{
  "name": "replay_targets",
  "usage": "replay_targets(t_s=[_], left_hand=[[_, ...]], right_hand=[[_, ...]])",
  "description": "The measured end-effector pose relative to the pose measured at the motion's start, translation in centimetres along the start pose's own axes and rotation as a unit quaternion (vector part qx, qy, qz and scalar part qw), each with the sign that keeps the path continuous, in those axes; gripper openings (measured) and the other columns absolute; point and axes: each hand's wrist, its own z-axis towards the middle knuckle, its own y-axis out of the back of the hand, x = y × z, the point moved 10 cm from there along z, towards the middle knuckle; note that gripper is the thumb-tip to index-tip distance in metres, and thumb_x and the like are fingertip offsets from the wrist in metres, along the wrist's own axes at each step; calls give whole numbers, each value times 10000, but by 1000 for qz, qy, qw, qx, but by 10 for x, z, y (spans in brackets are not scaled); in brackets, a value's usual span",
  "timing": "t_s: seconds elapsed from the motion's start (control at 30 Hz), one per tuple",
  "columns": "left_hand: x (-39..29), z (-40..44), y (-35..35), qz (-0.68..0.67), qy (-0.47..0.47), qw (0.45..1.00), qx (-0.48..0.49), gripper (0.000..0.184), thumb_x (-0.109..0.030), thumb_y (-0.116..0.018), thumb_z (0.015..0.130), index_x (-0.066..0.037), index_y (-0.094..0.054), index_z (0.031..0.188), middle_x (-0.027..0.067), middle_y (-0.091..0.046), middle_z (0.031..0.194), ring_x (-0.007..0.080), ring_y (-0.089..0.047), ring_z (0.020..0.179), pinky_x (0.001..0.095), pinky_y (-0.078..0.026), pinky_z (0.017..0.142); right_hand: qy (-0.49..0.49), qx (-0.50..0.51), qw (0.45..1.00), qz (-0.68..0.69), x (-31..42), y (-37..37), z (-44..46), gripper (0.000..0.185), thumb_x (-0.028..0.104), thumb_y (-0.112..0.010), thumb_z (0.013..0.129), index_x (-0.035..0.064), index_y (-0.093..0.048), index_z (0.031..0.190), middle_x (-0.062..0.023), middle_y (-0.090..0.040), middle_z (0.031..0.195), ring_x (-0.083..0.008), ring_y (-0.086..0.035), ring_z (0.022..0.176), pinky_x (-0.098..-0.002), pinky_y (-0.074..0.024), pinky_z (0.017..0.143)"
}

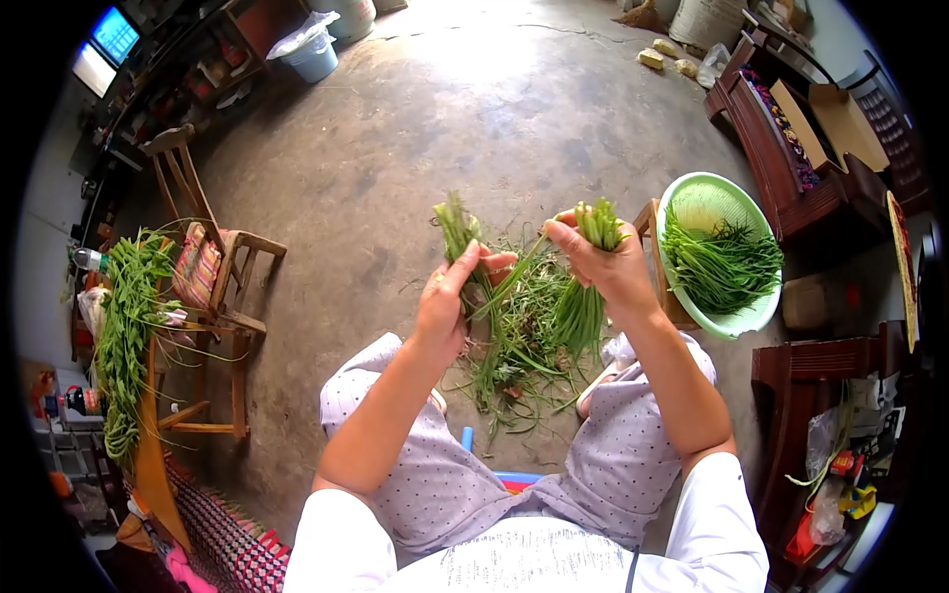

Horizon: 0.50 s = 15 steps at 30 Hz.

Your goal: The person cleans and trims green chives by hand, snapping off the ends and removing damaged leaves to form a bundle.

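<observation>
A bunch of garlic chives (456, 227) is gripped in my left hand (445, 301), its pale stem ends pointing up and its leaves hanging below. My right hand (615, 272) is wrapped round a thicker bunch of chives (598, 225), cut ends upward. The right thumb and forefinger also pinch together at a thin stalk that runs toward the left hand. Under both hands, a loose heap of chives and trimmings (534, 331) lies on the floor between my feet. To the right stands a green plastic basket (704, 181) holding long dark chives (727, 267).
A wooden stool (647, 219) supports the basket. On the left are a wooden chair (247, 242) and a surface piled with leafy green stems (133, 326). Dark wooden furniture (732, 104) lines the right side. A blue bucket (311, 59) stands farther back.
</observation>
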Motion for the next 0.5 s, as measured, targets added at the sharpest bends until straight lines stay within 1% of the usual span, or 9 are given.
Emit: replay_targets(t_s=[0.07,0.1,0.2,0.23,0.27,0.33,0.4,0.47,0.5], left_hand=[[-6,6,23,-46,-46,996,-57,198,-261,-508,923,-68,-525,963,77,-629,860,188,-630,764,312,-527,677],[-6,11,37,-76,-50,993,-78,173,-249,-535,912,-77,-518,905,33,-563,743,135,-563,634,270,-505,600],[-13,22,77,-126,-45,987,-90,159,-213,-577,890,-81,-509,834,6,-491,642,104,-493,548,254,-468,526],[-22,12,81,-96,-56,979,-170,158,-169,-630,851,-98,-503,789,-26,-419,589,64,-399,488,214,-389,442],[-24,17,96,-68,-71,981,-165,143,-146,-646,832,-102,-517,788,-37,-406,575,61,-387,476,210,-362,436],[-35,9,97,-56,-69,978,-191,118,-157,-605,867,-79,-525,830,-48,-387,567,46,-354,463,191,-338,426],[-32,13,110,-110,-40,976,-183,103,-157,-594,872,-69,-543,858,-51,-395,564,43,-342,451,194,-328,415],[-30,12,109,-134,-25,976,-168,104,-163,-578,882,-62,-553,879,-55,-397,559,39,-338,448,186,-312,396],[-30,11,102,-114,-12,982,-150,107,-168,-574,884,-63,-555,886,-53,-406,564,38,-339,447,178,-303,384]], right_hand=[[7,-5,1000,5,7,8,1,183,188,-692,810,26,-630,871,55,-515,599,-8,-417,457,-181,-310,378],[12,18,998,57,10,10,3,178,178,-683,815,23,-630,886,50,-513,601,-10,-409,446,-176,-311,373],[21,60,988,140,18,21,9,161,145,-619,856,13,-616,948,54,-483,589,-9,-363,413,-169,-295,357],[48,131,971,195,28,16,9,157,150,-584,877,14,-605,951,68,-451,567,-5,-344,408,-171,-282,353],[73,201,945,248,39,11,5,159,156,-550,898,14,-595,954,82,-419,545,-1,-325,403,-173,-268,349],[88,200,942,253,44,20,6,163,159,-498,919,23,-583,950,95,-363,513,3,-294,395,-181,-247,344],[73,242,881,399,54,24,4,167,175,-499,918,29,-576,945,96,-348,499,4,-289,390,-183,-237,340],[53,238,881,406,54,24,4,155,180,-547,897,40,-596,941,87,-375,503,2,-311,388,-184,-257,347],[33,128,964,230,40,32,9,143,176,-578,881,44,-610,925,78,-407,518,-1,-329,391,-182,-269,354]])
